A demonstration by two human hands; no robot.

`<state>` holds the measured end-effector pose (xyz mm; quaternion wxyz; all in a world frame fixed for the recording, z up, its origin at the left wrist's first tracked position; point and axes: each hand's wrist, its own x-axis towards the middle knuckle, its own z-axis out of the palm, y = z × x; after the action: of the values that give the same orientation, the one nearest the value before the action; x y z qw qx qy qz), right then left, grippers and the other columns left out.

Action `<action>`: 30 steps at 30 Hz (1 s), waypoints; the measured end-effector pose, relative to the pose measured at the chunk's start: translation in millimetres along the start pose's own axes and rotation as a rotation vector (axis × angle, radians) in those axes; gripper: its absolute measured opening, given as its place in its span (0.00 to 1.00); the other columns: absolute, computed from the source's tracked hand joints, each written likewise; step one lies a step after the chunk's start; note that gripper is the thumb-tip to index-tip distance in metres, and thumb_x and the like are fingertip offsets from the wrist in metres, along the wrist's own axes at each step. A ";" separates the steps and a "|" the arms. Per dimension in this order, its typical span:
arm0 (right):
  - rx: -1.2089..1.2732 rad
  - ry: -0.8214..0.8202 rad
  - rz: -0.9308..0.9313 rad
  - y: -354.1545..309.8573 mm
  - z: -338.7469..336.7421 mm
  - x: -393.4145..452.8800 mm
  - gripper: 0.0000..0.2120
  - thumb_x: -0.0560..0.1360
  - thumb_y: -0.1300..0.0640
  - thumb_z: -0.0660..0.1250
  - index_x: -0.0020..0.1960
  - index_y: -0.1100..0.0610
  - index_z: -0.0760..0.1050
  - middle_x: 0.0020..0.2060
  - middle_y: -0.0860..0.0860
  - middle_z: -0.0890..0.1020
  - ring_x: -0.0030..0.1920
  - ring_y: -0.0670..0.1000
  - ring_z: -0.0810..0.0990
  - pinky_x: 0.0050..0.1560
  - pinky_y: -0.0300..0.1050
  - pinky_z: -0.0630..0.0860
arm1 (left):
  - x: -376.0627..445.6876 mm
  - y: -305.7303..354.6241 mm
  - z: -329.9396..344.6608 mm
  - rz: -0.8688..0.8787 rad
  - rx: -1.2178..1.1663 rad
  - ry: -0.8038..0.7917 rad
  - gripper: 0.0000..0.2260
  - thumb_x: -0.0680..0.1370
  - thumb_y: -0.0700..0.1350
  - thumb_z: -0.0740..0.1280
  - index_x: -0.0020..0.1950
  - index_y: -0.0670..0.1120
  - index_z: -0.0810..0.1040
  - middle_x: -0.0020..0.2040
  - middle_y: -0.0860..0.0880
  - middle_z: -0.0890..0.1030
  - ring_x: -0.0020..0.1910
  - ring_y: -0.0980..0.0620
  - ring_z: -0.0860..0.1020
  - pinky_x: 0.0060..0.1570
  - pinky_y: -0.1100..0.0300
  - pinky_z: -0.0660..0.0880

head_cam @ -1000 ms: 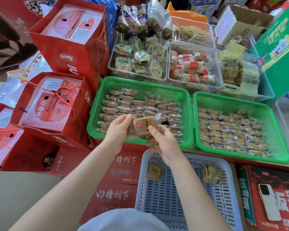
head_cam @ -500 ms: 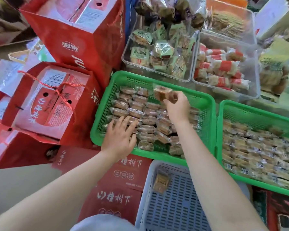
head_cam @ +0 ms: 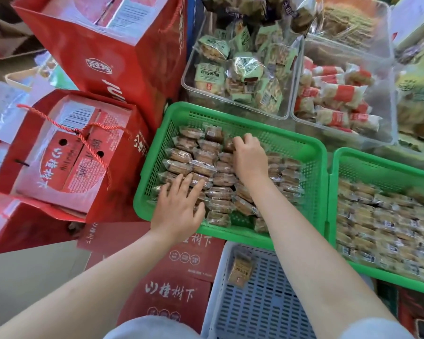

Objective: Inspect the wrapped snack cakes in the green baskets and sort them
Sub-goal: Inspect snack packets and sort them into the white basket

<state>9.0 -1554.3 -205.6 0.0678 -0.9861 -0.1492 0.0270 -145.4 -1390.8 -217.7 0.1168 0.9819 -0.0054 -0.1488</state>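
At the left green basket [head_cam: 311,152]: both hands are placed over the wrapped snack cakes [head_cam: 201,167], which lie packed in rows across its floor.
Step in hand (judged): a cake is being set into, or picked from, the far rows; which one can't be told.
Right-hand grip: right hand [head_cam: 249,160] is seen knuckles-up at the far-middle rows, fingers curled down onto a cake [head_cam: 228,144] at the fingertips; whether it's actually pinched is hidden by the hand, so clamped or not can't be told.
Left-hand grip: left hand [head_cam: 179,206] is laid flat on the near-left rows, fingers spread and straight, nothing clasped.
Cake vs. grip: the cake is touched at the right fingertips, just beyond the knuckles; neighbours are packed tight on both sides.
How to do it well: only one wrapper should be pinched, by its crimped end, and lifted straight up so adj. rows aren't dragged; near rows are best steadied w/ the flat left hand.
Sorting targets: right green basket [head_cam: 377,167] is filled w/ more cakes; grey basket [head_cam: 267,302] nearest the person is occupied by one set-aside cake [head_cam: 240,269].
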 end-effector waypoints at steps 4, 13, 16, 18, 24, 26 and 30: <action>-0.206 -0.225 -0.003 1.7 -3.2 -4.5 0.18 0.80 0.54 0.63 0.69 0.53 0.72 0.66 0.60 0.71 0.66 0.61 0.69 0.62 0.58 0.69 | -0.7 -0.9 1.2 0.006 -0.015 0.014 0.29 0.80 0.58 0.50 0.81 0.53 0.59 0.80 0.44 0.63 0.80 0.43 0.58 0.76 0.42 0.56; 0.359 -0.285 0.143 -48.8 -46.3 -73.4 0.13 0.81 0.58 0.61 0.62 0.59 0.77 0.57 0.55 0.80 0.57 0.55 0.77 0.57 0.49 0.75 | -17.0 -15.6 -10.0 0.094 -0.161 0.052 0.23 0.85 0.51 0.50 0.80 0.48 0.61 0.82 0.46 0.56 0.81 0.46 0.52 0.78 0.48 0.47; 0.409 -0.513 0.136 -68.5 -37.3 -114.4 0.10 0.80 0.56 0.63 0.54 0.58 0.81 0.49 0.54 0.84 0.49 0.54 0.80 0.44 0.45 0.73 | -40.4 -34.6 -2.6 0.081 -0.114 0.120 0.24 0.82 0.53 0.50 0.69 0.43 0.76 0.75 0.40 0.71 0.76 0.41 0.67 0.75 0.43 0.59; 0.381 -0.494 0.215 -77.2 -27.3 -128.4 0.11 0.80 0.55 0.64 0.54 0.60 0.81 0.50 0.56 0.84 0.51 0.56 0.80 0.46 0.46 0.74 | -54.8 -43.6 2.4 0.112 -0.074 0.132 0.23 0.82 0.53 0.52 0.64 0.42 0.79 0.72 0.39 0.74 0.74 0.40 0.69 0.75 0.44 0.56; 0.338 -0.506 0.426 -91.0 -10.7 -115.6 0.11 0.78 0.54 0.70 0.54 0.62 0.81 0.48 0.56 0.83 0.45 0.54 0.79 0.42 0.43 0.73 | -70.5 -47.0 -0.1 0.120 -0.041 -0.003 0.35 0.80 0.63 0.39 0.80 0.48 0.62 0.81 0.45 0.59 0.82 0.46 0.52 0.77 0.50 0.34; 0.331 -0.560 0.460 -92.2 -6.3 -109.0 0.08 0.78 0.57 0.69 0.53 0.61 0.82 0.48 0.55 0.83 0.43 0.53 0.77 0.42 0.43 0.72 | -67.8 -45.6 0.3 0.103 -0.034 -0.009 0.36 0.78 0.64 0.36 0.81 0.50 0.59 0.82 0.46 0.56 0.82 0.46 0.49 0.77 0.49 0.33; 0.412 -0.577 0.479 -89.7 -5.7 -106.5 0.09 0.81 0.56 0.64 0.59 0.57 0.78 0.49 0.51 0.75 0.50 0.53 0.74 0.48 0.42 0.69 | -67.9 -47.6 4.7 0.110 -0.048 0.001 0.36 0.78 0.65 0.34 0.83 0.50 0.51 0.83 0.46 0.53 0.82 0.47 0.47 0.77 0.48 0.34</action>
<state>-118.2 -1501.9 -183.7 0.2108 -0.9108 0.0797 0.3459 -212.8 -1342.5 -213.3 0.1480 0.9772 -0.0555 -0.1416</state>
